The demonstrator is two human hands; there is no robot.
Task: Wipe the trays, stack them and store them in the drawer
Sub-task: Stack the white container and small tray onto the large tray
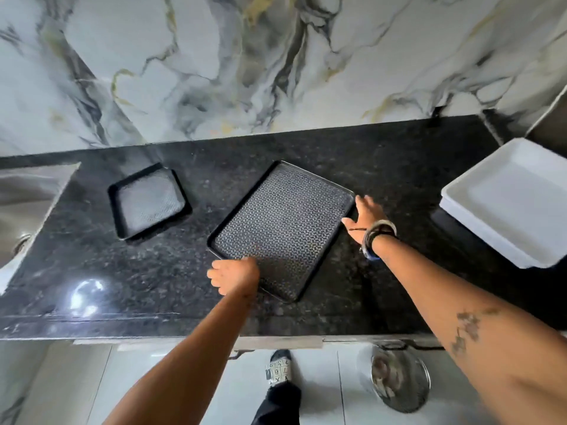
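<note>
At frame centre, large patterned tray (283, 230) flat on black granite counter (399, 179) — left hand (234, 276) clenched on near rim, right hand (366, 217) fingers spread against right edge. Looks stiff, light, maybe slick; grip opposite rims. Small black tray (148, 200) left, white trays (509, 207) right.

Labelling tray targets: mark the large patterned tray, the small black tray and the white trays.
large patterned tray (283, 228), head view, middle of its patterned floor
small black tray (149, 200), head view, centre of its floor
white trays (518, 197), head view, top tray's floor
</note>
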